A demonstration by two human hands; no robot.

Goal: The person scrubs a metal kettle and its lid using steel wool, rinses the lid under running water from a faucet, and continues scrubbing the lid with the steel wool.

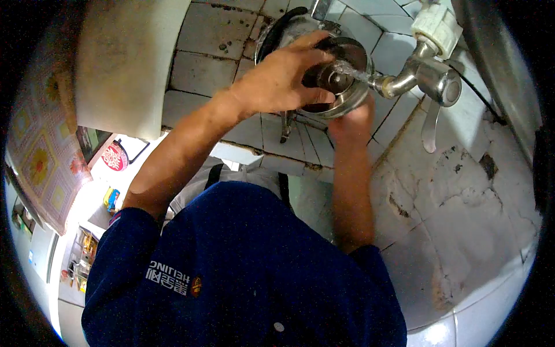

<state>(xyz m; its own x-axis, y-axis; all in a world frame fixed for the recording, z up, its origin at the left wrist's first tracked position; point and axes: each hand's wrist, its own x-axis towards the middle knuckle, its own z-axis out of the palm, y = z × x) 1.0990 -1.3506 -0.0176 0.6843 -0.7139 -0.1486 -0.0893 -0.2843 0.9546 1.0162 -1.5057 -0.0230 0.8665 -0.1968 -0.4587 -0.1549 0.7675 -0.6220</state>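
Under the tap, my left hand (289, 75) is closed round a dark round metal lid (354, 53) with a knob at its centre. Its thumb and fingers reach over the lid from the left. A shiny metal pot (347, 107) sits beneath the lid, its side partly covered by my hands. One curved black handle (277, 34) shows at the pot's far left. My right hand (354, 118) grips the pot from below right, with most of its fingers hidden. Water from the metal tap (404, 81) splashes onto the lid's middle.
Grimy white tiles (205, 72) surround the pot. A lever handle (429, 128) hangs from the tap, close to my right arm. Stained, cracked ledge (428, 220) lies on the right. A pale board (124, 63) and a patterned cloth (46, 144) stand left.
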